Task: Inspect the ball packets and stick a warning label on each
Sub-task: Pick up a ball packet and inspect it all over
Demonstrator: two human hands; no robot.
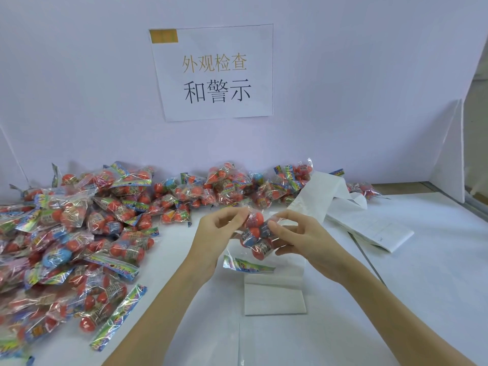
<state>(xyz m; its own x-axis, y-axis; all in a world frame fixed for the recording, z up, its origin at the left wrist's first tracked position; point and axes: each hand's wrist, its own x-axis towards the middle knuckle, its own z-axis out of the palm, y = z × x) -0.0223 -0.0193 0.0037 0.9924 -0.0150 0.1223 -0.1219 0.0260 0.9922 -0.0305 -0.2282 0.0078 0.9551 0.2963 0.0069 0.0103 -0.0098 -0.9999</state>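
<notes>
I hold one packet (255, 237) above the table (435, 286), my left hand (219, 233) pinching its top side and my right hand (293, 239) gripping the other side. To check well, I should turn it slowly and look at every ball. Inside are red balls, maybe one blue. The pile (79, 233) of packets waits left; the label strip (274, 297) lies below.

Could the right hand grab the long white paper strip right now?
Probably not right away. The right hand is busy gripping the clear plastic packet of red balls together with the left hand. The long white paper strip lies uncovered on the table just below, so it looks easy once the packet is let go.
</notes>
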